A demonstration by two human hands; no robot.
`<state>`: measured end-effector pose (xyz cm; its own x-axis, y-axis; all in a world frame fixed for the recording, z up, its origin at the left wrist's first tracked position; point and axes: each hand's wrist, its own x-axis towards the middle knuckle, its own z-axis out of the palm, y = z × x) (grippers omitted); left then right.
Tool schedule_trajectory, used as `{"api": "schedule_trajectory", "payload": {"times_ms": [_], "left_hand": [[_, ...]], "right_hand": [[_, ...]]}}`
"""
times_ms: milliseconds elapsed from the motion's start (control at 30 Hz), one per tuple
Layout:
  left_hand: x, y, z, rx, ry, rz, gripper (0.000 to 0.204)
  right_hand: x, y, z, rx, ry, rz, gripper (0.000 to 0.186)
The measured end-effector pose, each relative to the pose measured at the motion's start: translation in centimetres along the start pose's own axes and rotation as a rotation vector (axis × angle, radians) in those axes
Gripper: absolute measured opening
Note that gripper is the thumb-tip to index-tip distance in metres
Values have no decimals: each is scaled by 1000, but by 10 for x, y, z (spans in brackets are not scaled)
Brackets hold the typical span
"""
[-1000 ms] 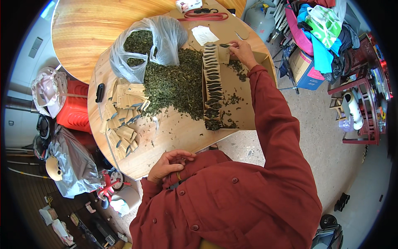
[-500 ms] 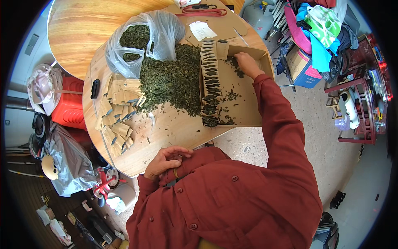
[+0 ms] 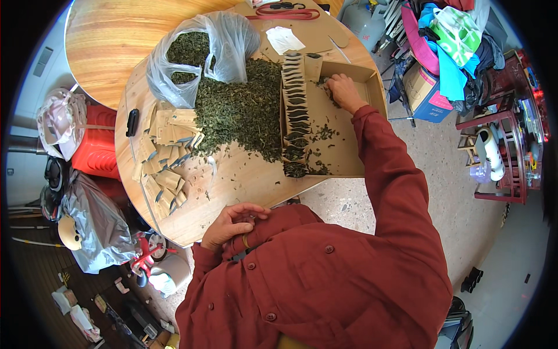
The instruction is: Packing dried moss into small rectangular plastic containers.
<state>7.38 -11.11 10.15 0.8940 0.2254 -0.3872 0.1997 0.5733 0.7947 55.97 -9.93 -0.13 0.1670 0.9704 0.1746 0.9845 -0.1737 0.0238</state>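
My right hand (image 3: pixel 344 94) reaches into a shallow cardboard box (image 3: pixel 343 157), its fingers bent and pressed down over loose dried leaves near the far side. The palm hides whatever lies under the fingertips. Along the box's left wall runs a row of small paper packets (image 3: pixel 298 110) standing on edge, their tops open and dark with leaf. More leaf crumbs (image 3: pixel 323 132) are scattered on the box floor. My left hand (image 3: pixel 232 225) rests on my leg at the table's near edge, fingers loosely extended and holding nothing.
Left of the box spreads a big heap of dried leaves (image 3: pixel 241 110), with a translucent plastic bag (image 3: pixel 229 49) of leaves behind it. Brown paper packets (image 3: pixel 168 145) lie piled at the table's left, near a black pen-like object (image 3: pixel 132 122). White paper (image 3: pixel 285 40) and a red strap (image 3: pixel 285 13) lie farther back.
My right hand has drawn slightly left and nearer inside the box, covering more of the loose leaves there. My left hand stays in place.
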Motion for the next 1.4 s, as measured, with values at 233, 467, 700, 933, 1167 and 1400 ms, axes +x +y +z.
{"api": "schedule_trajectory", "payload": {"times_ms": [233, 467, 700, 933, 1167, 1400], "left_hand": [[3, 1, 0, 8, -11, -3, 46], [0, -4, -4, -17, 2, 17, 45], [1, -3, -6, -17, -9, 25, 46], [4, -4, -6, -12, -26, 6, 46], [4, -10, -8, -23, -18, 44, 45], [2, -7, -2, -30, 4, 47, 44]], "right_hand": [[7, -8, 9, 24, 26, 109, 31], [3, -11, -1, -24, -33, 97, 32], [-10, 21, 9, 344, 151, 169, 29], [-34, 10, 34, 312, 192, 21, 30], [-39, 0, -20, 292, -57, 103, 18], [-48, 11, 11, 257, -85, 89, 15]]}}
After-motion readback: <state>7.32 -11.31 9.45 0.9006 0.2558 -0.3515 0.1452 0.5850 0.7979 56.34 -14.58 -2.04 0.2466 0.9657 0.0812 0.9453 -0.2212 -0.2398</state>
